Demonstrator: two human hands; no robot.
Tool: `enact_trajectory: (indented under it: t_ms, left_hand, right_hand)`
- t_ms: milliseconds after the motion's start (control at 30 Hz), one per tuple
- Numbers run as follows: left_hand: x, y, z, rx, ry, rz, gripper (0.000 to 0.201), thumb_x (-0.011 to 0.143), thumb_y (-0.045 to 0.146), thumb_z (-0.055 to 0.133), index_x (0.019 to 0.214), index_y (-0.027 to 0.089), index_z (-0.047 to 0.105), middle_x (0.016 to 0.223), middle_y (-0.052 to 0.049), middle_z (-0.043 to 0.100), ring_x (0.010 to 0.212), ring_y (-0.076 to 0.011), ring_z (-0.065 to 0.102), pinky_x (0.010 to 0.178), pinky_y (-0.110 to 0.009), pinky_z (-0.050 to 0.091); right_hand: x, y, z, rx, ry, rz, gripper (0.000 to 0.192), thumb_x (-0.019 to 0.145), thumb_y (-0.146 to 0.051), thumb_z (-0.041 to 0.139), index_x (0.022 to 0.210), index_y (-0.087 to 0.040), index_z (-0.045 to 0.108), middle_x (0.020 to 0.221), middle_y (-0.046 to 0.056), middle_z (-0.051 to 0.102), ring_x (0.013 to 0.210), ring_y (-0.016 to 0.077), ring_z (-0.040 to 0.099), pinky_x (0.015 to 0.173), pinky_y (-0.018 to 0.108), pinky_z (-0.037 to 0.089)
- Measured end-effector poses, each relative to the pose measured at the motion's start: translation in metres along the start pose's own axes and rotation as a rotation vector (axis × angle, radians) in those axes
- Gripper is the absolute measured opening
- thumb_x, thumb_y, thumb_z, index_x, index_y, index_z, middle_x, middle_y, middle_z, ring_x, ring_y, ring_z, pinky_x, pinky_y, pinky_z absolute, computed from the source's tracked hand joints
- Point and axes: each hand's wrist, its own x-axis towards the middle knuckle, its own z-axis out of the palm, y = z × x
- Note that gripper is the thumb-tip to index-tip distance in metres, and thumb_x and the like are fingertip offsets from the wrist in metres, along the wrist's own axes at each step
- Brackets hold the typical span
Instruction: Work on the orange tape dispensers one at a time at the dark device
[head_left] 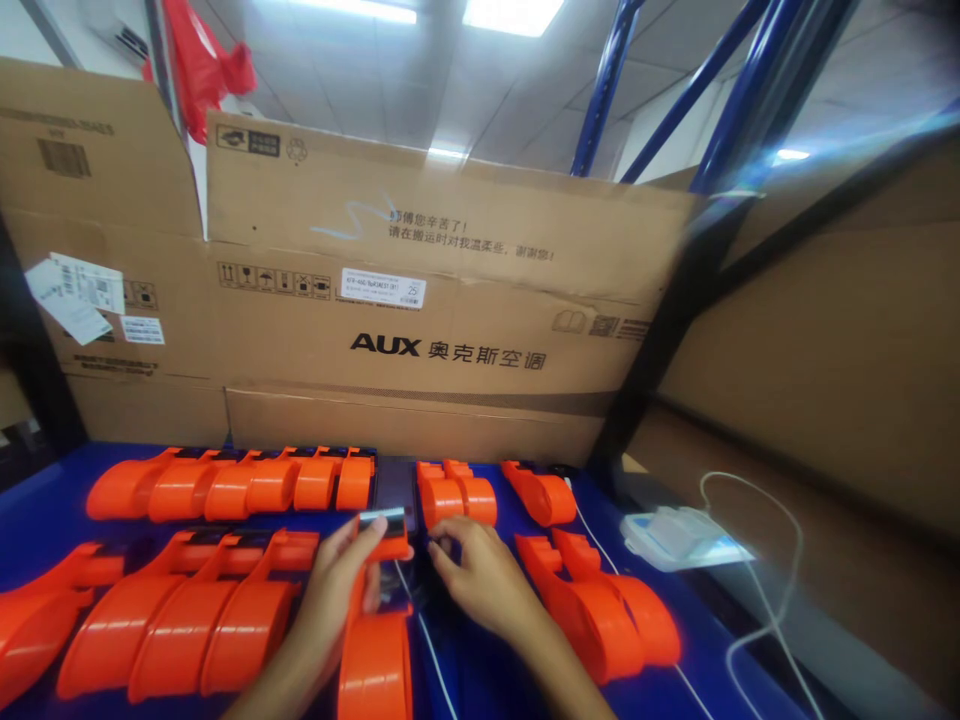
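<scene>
Orange tape dispenser (377,640) on blue table (45,510): left hand (341,590) pinches its metal blade end, right hand (480,580) w/ fingers loosely curled, holding nothing. Best to keep fingertips off the blade.

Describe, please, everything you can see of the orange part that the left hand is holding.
The orange part looks like glossy moulded plastic, with a rounded, shell-like body toward the camera and a narrower end pointing away. That far end carries a small shiny metal piece. It lies lengthwise on the blue table, between the rows of similar parts. The left hand grips its narrow end, thumb near the metal piece. The right hand is close beside it; whether it touches is unclear.
</scene>
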Motion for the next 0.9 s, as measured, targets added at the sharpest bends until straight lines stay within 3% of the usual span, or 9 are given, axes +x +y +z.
enact_trajectory:
  t_ms: [100,167,367,467,600,700,800,900]
  left_hand:
    - [-0.001,-0.001,0.0,-0.011,0.008,-0.014,0.042,0.079,0.059,0.07,0.073,0.018,0.065,0.036,0.005,0.047,0.033,-0.0086,0.039,0.038,-0.021,0.03]
    - [-0.002,-0.001,0.001,-0.001,0.0,-0.019,0.042,0.079,0.059,0.07,0.075,0.018,0.065,0.037,0.005,0.047,0.034,-0.0086,0.039,0.039,-0.021,0.03]
    - [-0.003,-0.002,0.002,0.063,0.004,0.005,0.038,0.082,0.056,0.07,0.08,0.019,0.061,0.041,0.007,0.05,0.036,-0.0077,0.039,0.041,-0.02,0.03]
    - [-0.004,-0.004,0.001,0.092,0.008,0.023,0.036,0.082,0.054,0.071,0.081,0.02,0.059,0.042,0.008,0.047,0.037,-0.0077,0.039,0.042,-0.02,0.03]
    - [-0.003,-0.007,0.001,0.136,-0.007,0.034,0.039,0.083,0.056,0.069,0.092,0.018,0.064,0.043,0.009,0.045,0.037,-0.0081,0.038,0.041,-0.02,0.029]
    - [-0.002,-0.006,0.001,0.162,-0.049,0.029,0.043,0.082,0.058,0.069,0.097,0.017,0.067,0.044,0.009,0.044,0.037,-0.0078,0.036,0.039,-0.02,0.028]
    - [-0.002,-0.006,0.003,0.151,-0.081,0.041,0.043,0.081,0.058,0.069,0.093,0.017,0.068,0.047,0.008,0.045,0.036,-0.0067,0.034,0.038,-0.019,0.026]
    - [-0.003,-0.006,0.004,0.109,-0.081,0.054,0.043,0.08,0.059,0.071,0.09,0.017,0.067,0.047,0.008,0.046,0.035,-0.0056,0.032,0.037,-0.019,0.025]
  right_hand:
    - [-0.004,0.001,0.002,-0.013,0.023,-0.031,0.027,0.086,-0.011,0.059,0.105,-0.025,0.071,0.098,0.006,0.076,0.09,0.0242,0.07,0.079,0.033,0.052]
    - [-0.005,0.0,0.002,-0.037,0.037,-0.028,0.033,0.084,-0.008,0.059,0.109,-0.026,0.071,0.1,0.006,0.077,0.091,0.0243,0.071,0.08,0.033,0.052]
    - [-0.003,-0.004,-0.001,-0.156,0.024,0.079,0.02,0.08,-0.006,0.059,0.079,-0.024,0.07,0.074,0.004,0.074,0.066,0.0218,0.069,0.055,0.026,0.041]
    - [-0.001,-0.004,-0.004,-0.171,0.057,0.11,0.019,0.084,-0.009,0.057,0.077,-0.023,0.068,0.068,0.003,0.071,0.061,0.0213,0.067,0.053,0.026,0.039]
    - [0.001,-0.009,-0.007,0.091,0.148,0.04,0.019,0.094,-0.018,0.053,0.102,-0.022,0.07,0.085,0.004,0.075,0.074,0.0204,0.071,0.065,0.027,0.05]
    - [0.0,-0.018,-0.009,0.28,0.121,-0.097,0.028,0.097,-0.025,0.055,0.123,-0.023,0.065,0.098,0.005,0.073,0.086,0.0195,0.071,0.076,0.029,0.055]
    - [-0.002,-0.027,-0.009,0.276,0.04,-0.212,0.034,0.096,-0.023,0.06,0.129,-0.026,0.064,0.109,0.007,0.069,0.098,0.0199,0.068,0.087,0.031,0.055]
    - [-0.003,-0.031,-0.007,0.249,0.018,-0.239,0.035,0.097,-0.022,0.059,0.131,-0.026,0.064,0.111,0.008,0.068,0.1,0.0202,0.067,0.088,0.032,0.056]
